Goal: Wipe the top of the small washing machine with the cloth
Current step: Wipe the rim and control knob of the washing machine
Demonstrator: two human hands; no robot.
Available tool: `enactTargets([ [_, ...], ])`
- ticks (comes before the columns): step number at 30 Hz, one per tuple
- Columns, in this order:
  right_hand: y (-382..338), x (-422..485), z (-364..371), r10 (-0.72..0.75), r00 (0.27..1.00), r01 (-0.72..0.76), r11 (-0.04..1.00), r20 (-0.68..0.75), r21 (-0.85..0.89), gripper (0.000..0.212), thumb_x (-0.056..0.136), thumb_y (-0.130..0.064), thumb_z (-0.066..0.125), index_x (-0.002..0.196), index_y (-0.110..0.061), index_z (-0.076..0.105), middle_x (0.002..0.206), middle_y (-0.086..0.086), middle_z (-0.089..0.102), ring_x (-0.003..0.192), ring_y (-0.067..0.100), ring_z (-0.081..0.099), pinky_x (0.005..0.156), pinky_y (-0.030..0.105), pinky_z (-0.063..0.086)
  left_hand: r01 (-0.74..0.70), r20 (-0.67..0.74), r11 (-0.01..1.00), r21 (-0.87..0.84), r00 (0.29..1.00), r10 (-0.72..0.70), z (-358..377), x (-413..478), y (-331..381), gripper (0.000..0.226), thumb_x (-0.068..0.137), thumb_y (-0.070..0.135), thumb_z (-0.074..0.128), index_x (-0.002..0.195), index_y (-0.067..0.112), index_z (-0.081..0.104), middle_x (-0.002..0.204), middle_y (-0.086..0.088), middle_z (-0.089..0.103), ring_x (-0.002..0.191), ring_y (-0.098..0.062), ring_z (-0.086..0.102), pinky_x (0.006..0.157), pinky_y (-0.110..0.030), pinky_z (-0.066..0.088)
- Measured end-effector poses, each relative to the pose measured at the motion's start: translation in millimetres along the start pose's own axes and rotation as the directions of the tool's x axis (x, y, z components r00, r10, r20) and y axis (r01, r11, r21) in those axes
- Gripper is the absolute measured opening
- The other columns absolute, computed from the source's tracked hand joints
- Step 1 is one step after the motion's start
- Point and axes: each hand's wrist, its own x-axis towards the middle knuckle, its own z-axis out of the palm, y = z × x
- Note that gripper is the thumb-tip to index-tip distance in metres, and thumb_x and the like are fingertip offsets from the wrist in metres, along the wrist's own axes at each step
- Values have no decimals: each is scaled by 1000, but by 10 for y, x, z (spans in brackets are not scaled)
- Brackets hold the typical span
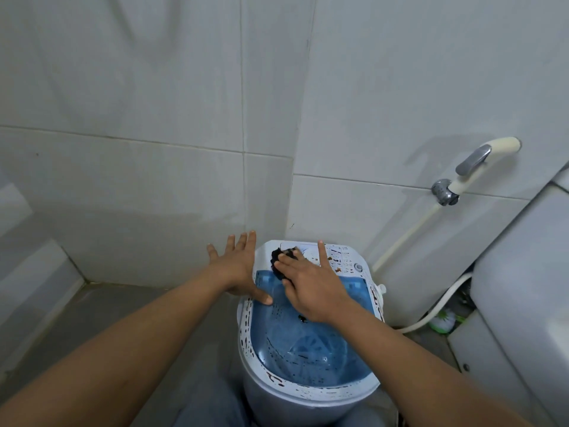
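Note:
The small washing machine (308, 392) stands low in the middle, white with a see-through blue lid and dark specks along its rim. A dark cloth (278, 257) lies on the far part of its top, near the white control panel. My right hand (308, 280) lies flat over the cloth with straight fingers and presses it onto the lid; the index finger points toward the wall. My left hand (238, 266) is spread, fingers straight, at the machine's left edge, and its thumb touches the rim of the lid.
Grey tiled walls meet in a corner just behind the machine. A bidet sprayer (475, 163) hangs on the right wall, its white hose (409, 232) running down behind the machine. A white toilet tank (523, 288) fills the right side. Grey floor lies to the left.

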Motion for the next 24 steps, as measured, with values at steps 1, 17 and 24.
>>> enactTargets([
  [1,24,-71,-3,-9,1000,9,1000,8,22,49,99,-35,34,145,-25,44,153,-7,42,146,20,28,115,58,-17,-17,-16,999,42,1000,17,-20,-10,34,160,51,76,82,151,21,-31,165,-2,-23,152,-30,-20,115,-70,-8],
  [17,322,-538,-90,259,966,-259,964,10,55,50,100,-31,31,149,-27,37,157,-10,35,146,12,27,119,51,-7,-66,3,984,164,998,66,-105,2,175,153,56,71,82,153,25,-27,166,0,-21,151,-32,-21,113,-73,-8],
  [24,420,-459,-98,473,834,-259,791,-284,554,36,101,-16,41,136,-18,53,131,0,61,119,19,54,106,35,41,-74,-4,983,169,997,75,-98,-12,179,152,58,71,82,154,25,-26,166,-1,-20,151,-32,-20,114,-73,-7],
])
